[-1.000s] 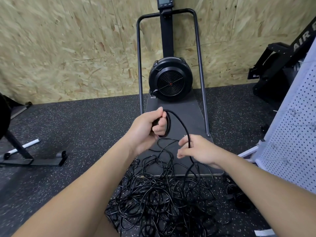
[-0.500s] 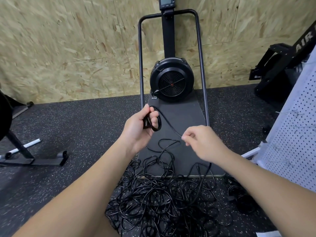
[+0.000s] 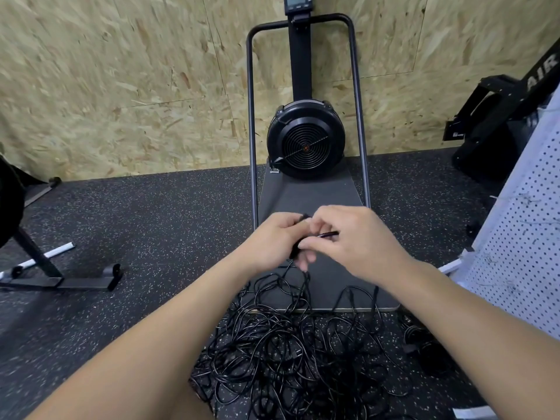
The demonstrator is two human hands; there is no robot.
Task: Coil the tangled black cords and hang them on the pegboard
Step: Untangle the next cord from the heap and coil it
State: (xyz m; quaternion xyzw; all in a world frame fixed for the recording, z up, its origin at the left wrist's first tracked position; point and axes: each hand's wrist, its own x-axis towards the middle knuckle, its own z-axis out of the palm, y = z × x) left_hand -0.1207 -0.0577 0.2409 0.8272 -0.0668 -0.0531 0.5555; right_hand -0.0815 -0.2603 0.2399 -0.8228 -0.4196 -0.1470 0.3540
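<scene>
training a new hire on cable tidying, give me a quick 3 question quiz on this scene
1. True or false: both hands are on the same cord.
2. Where does the tangled pile lie? A) on the pegboard B) on the floor C) on a table
3. Fill in: the white pegboard stands on the person's ___ side.

Key
1. True: the left hand and right hand meet on the cord.
2. B: the tangled pile lies on the floor.
3. Right: pegboard.

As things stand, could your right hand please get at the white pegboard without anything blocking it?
Probably yes, once freed: the pegboard stands just to the right of the right hand with nothing between them. For now that hand and the left hand are busy on the black cord.
</scene>
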